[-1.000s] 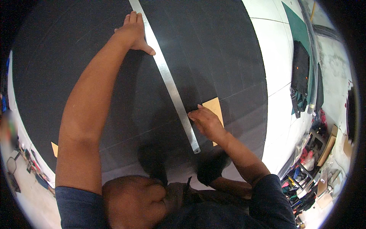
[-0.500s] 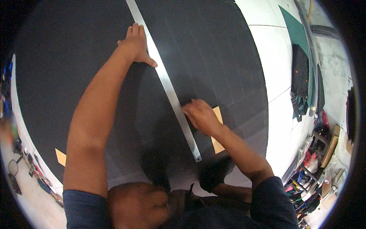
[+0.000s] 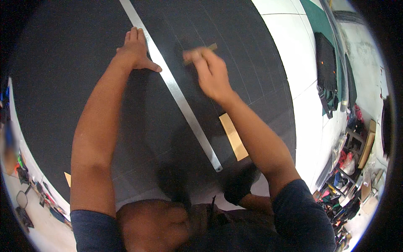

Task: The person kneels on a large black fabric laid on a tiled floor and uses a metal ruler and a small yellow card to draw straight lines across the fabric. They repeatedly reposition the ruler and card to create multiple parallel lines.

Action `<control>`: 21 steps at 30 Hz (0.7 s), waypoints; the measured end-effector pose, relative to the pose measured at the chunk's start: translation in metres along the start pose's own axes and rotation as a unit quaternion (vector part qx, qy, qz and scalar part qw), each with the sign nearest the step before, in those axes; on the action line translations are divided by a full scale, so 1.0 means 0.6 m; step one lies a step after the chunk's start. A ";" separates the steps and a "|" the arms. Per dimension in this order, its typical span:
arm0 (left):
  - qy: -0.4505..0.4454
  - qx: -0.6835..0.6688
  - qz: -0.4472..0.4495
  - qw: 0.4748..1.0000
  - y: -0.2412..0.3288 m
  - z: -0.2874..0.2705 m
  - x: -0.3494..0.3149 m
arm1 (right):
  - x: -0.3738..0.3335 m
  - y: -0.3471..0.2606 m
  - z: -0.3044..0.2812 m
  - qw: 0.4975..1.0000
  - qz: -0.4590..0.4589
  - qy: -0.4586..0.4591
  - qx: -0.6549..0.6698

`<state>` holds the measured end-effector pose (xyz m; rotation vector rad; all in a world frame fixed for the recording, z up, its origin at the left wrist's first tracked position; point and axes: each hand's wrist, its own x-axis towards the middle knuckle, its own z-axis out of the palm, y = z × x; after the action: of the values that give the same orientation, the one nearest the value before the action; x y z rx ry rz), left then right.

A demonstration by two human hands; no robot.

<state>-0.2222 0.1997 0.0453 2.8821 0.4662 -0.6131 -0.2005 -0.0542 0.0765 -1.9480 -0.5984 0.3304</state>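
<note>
A long metal ruler [image 3: 184, 105] lies slantwise across a large black sheet [image 3: 67, 84]. My left hand [image 3: 136, 52] presses on the ruler's upper part, fingers stretched along its left edge and thumb on the metal. To the right of the ruler, my right hand [image 3: 210, 71] is closed and smeared by motion, around a thin tan strip [image 3: 213, 47]. What the strip is made of cannot be made out. Below that forearm, a yellowish rectangular card [image 3: 234, 136] rests on the sheet. Faint pale lines run over the black surface.
A second yellowish piece [image 3: 67, 179] shows beside my left forearm. At the right, a black bag [image 3: 326, 63] lies on a green mat [image 3: 308, 10] over white floor tiles [image 3: 289, 42]. Mixed clutter [image 3: 348, 168] fills the lower right, near the wall.
My right hand has moved up and away from the ruler's lower part, and the tan strip now shows in it. My left hand stays on the ruler. The whole view has shifted slightly.
</note>
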 end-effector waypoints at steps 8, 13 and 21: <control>0.012 0.019 0.020 1.000 -0.021 0.014 0.021 | -0.331 0.050 -0.069 0.989 0.087 -0.092 -0.075; -0.013 0.016 0.014 1.000 -0.008 -0.001 0.016 | -0.348 0.046 -0.057 0.991 0.056 -0.097 -0.068; -0.006 0.007 0.029 1.000 -0.014 -0.002 0.014 | -0.361 0.054 -0.040 0.993 0.049 -0.071 -0.082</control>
<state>-0.2173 0.2099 0.0422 2.8916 0.3765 -0.6273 -0.3620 -0.2014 0.0509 -2.1289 -0.6410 0.4988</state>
